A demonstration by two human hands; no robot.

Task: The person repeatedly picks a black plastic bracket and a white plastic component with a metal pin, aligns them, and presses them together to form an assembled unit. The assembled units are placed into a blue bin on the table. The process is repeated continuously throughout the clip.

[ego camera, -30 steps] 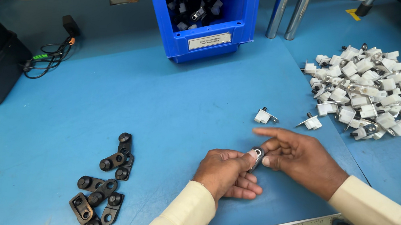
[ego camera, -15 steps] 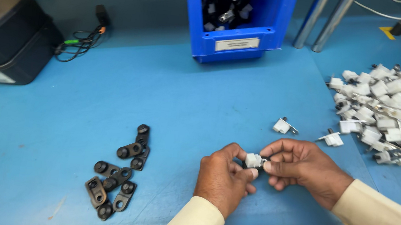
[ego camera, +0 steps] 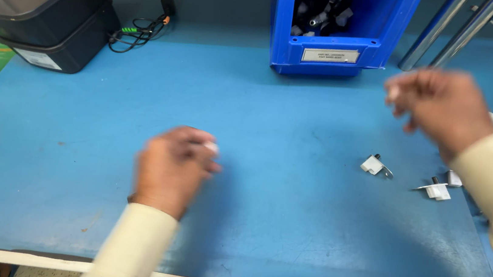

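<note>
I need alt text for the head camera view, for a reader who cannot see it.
Two blurred hands over a blue table: the left hand pinches something small and white, the right hand hangs near a blue bin. Two small white clips lie between them.

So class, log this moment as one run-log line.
left hand: over table, small white piece at fingertips | right hand: raised, blurred | two white clips between | blue bin behind

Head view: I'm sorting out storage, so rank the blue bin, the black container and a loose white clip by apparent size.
1. Black container and blue bin: similar, both cropped, not ranked.
2. White clip: clearly the smallest.
</note>
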